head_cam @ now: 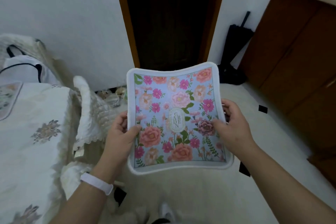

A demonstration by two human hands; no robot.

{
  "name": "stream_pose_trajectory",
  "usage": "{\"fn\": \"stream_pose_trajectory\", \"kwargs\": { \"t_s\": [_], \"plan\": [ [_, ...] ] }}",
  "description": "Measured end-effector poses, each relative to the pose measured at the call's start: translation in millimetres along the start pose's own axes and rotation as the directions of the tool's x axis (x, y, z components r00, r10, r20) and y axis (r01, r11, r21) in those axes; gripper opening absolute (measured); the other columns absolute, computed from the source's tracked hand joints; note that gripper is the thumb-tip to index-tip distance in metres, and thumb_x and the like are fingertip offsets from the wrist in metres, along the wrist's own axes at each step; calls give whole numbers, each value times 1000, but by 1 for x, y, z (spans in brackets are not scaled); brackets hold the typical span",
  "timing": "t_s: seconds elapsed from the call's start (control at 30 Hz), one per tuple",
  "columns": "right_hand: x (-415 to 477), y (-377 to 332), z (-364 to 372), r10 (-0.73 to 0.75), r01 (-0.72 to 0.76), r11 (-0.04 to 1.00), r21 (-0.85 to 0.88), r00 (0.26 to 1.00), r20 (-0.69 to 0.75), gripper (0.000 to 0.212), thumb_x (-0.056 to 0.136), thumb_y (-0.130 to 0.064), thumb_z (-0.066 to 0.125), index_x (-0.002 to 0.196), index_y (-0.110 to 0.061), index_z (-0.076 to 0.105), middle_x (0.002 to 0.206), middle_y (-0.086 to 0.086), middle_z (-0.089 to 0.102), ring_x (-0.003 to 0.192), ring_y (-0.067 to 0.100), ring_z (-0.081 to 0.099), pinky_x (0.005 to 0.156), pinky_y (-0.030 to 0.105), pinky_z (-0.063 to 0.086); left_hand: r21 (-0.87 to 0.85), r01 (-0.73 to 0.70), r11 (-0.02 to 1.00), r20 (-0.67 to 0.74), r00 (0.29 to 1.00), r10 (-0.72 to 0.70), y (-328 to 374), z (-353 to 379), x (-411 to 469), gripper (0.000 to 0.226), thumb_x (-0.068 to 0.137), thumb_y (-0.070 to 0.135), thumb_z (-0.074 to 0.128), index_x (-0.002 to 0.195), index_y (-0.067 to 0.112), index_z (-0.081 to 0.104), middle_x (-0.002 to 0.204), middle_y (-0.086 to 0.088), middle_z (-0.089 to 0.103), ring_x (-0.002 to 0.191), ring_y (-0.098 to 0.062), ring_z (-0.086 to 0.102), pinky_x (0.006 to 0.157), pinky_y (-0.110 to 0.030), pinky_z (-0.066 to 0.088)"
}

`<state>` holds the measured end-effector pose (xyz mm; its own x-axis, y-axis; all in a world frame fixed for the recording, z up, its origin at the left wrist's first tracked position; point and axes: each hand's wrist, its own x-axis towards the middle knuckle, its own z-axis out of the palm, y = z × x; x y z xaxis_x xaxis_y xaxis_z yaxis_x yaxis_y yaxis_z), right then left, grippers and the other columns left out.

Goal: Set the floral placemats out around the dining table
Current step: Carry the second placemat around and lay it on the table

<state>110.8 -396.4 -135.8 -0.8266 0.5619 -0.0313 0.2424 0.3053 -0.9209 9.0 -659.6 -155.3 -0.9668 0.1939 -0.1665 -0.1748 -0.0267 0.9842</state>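
Blue-ground floral placemat (174,114), white-bordered and marked "GARDEN" near its centre, is held in the air off the surface, above the pale floor (263,132) and before a dark doorway (171,14). The left hand (120,132) grips its left edge and the right hand (234,125) its right edge. The fingers (228,107) of both curl round the edges, thumbs on the printed face. A white band (97,183) sits on the left wrist. At left, a cloth-covered surface (32,132) carries a second placemat (8,100) near its far edge, partly out of view.
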Motion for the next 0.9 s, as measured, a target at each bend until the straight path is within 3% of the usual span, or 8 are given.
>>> {"fn": "stream_pose_trajectory", "kwargs": {
  "t_s": [0.13,0.3,0.5,0.67,0.9],
  "plan": [
    [36,-20,35,-43,44,999,-6,999,22,45,91,-7,63,118,-39,46,105,-16,62,82,-9,65,63,22,54,-33,-18,999,-38,999,17,8,-26,41,29,92,-2,59,115,16,59,108,-7,72,96,-33,72,78,-56,58],
    [76,-42,79,-54,52,998,29,994,97,45,89,-6,65,117,-37,47,111,-11,64,90,7,69,70,39,61,-84,-35,996,-158,987,21,11,-60,68,28,92,-4,59,114,14,60,112,-9,72,97,-31,72,78,-53,59],
    [120,-68,146,-100,95,995,34,958,270,44,90,-7,65,116,-38,47,111,-14,63,92,9,69,70,39,62,-88,-51,995,-347,938,17,7,-102,86,29,92,-2,61,113,18,62,103,-1,74,92,-26,72,71,-44,61],
    [166,-79,202,-147,134,989,59,893,425,46,90,-4,64,117,-37,48,108,-12,65,86,5,70,65,34,62,-79,-39,996,-504,864,-6,3,-130,107,26,91,-3,61,109,15,61,101,-3,74,89,-26,73,67,-41,61],
    [250,-107,274,-214,159,977,143,746,631,50,90,1,62,107,-45,48,104,-13,63,81,-9,67,54,14,54,-88,-14,996,-701,711,-52,10,-135,157,25,91,-5,60,110,12,60,92,2,75,86,-27,74,70,-44,61]
  ]
}}
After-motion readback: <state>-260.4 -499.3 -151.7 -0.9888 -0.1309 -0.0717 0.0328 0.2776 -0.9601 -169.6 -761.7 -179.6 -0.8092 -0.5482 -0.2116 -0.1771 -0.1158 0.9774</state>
